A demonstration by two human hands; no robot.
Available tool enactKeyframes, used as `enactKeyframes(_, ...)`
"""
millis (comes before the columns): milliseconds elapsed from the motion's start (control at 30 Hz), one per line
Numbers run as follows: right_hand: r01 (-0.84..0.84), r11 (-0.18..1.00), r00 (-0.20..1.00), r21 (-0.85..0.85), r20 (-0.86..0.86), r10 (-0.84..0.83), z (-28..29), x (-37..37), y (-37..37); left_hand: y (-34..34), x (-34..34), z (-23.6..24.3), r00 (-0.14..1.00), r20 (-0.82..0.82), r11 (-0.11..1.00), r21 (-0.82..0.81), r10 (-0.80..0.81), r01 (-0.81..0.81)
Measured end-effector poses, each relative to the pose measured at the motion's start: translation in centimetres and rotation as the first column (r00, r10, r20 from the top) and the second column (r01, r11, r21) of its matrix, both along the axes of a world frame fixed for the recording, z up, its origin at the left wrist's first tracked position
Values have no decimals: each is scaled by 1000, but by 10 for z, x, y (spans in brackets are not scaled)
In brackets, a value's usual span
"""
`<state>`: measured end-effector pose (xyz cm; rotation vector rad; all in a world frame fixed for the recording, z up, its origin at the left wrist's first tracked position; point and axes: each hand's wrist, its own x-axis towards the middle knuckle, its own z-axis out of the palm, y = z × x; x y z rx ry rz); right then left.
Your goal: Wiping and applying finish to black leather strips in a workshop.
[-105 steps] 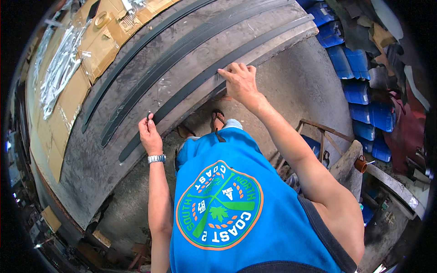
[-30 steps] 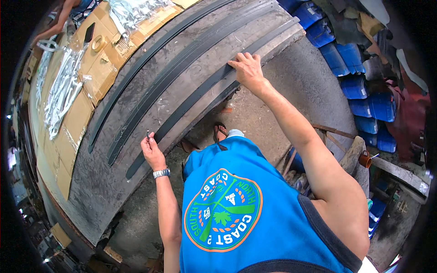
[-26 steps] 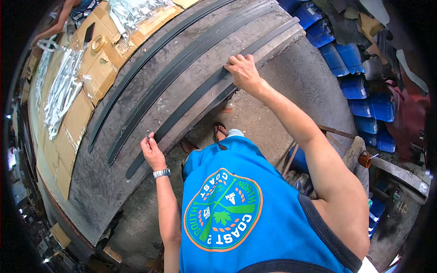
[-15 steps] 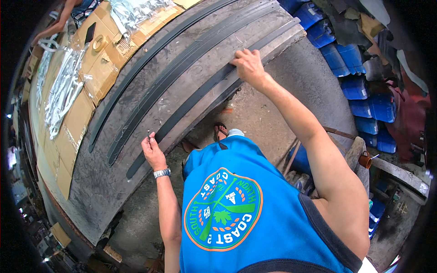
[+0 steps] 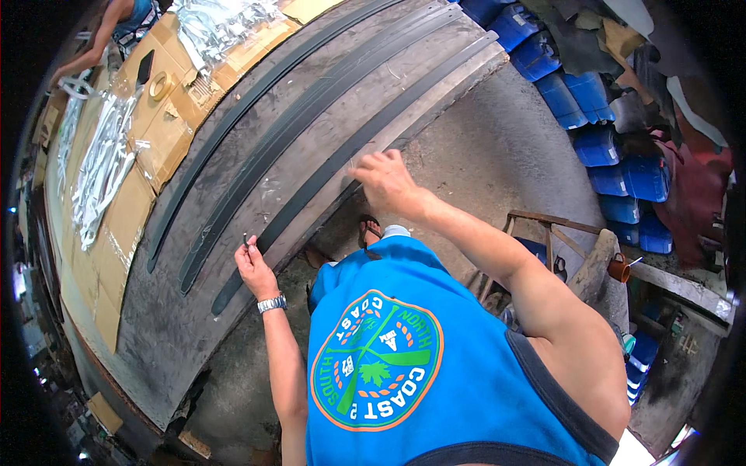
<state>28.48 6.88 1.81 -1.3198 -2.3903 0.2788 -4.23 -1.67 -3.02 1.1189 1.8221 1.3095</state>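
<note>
The left hand point(image 5: 256, 268) is pinched closed on a small dark piece point(image 5: 246, 240), near the lower end of the nearest black strip point(image 5: 412, 95), which lies along the front of the worktable point(image 5: 342, 116). The right hand point(image 5: 386, 180), blurred, is half open beside the strip; I see nothing held and cannot confirm contact. I assess two risks: a slackened pinch dropping the piece, and a sideways brush skewing the strip.

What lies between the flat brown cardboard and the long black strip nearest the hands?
Head view: other long black strips and pale scraps, on grey worktop.
</note>
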Motion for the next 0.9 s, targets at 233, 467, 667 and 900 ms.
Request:
enactKeyframes(233,339,939,935,61,89,-344,-15,60,35,1,4,7,1000,4,1000,-18,-2,2)
enactKeyframes(467,281,955,953,96,92,-289,-16,46,37,-1,1,1,999,52,1000,16,-6,6)
enactKeyframes(667,143,972,972,188,157,-174,-16,5,25,1,2,3,1000,15,1000,5,13,-13)
enactKeyframes(900,-54,998,997,-33,61,56,-11,-38,1,-1,2,0,996,79,999,32,29,-31)
